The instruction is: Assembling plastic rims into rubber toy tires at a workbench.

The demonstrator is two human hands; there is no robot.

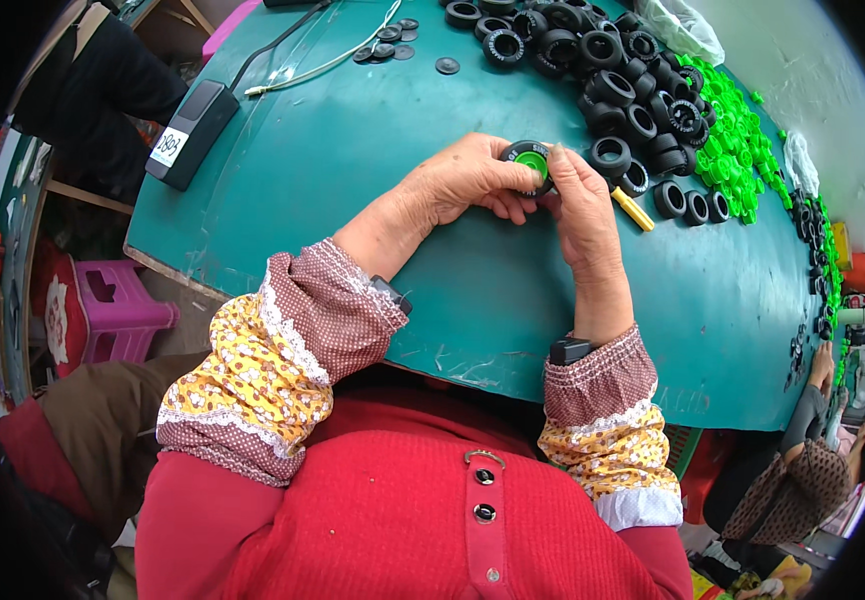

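Above the table, both my hands hold a small black toy tire (515, 153) with a bright green wheel hub (532, 161) inside it. My left hand (468, 180) grips it from the left, its thumb pressing on the green hub. From the right, my right hand (581, 205) pinches the tire's edge between thumb and fingers. Some of the fingers are hidden beneath the tire. Just right of my right hand lies a yellow-handled tool (633, 209), its tip out of sight.
A heap of black tires (608, 88) spreads over the far right of the green table (353, 120), beside piled green hubs (738, 150). Black discs (447, 66), a white cable (323, 68) and a black box (193, 135) lie leftward. Another person's hand (823, 368) is at the right edge.
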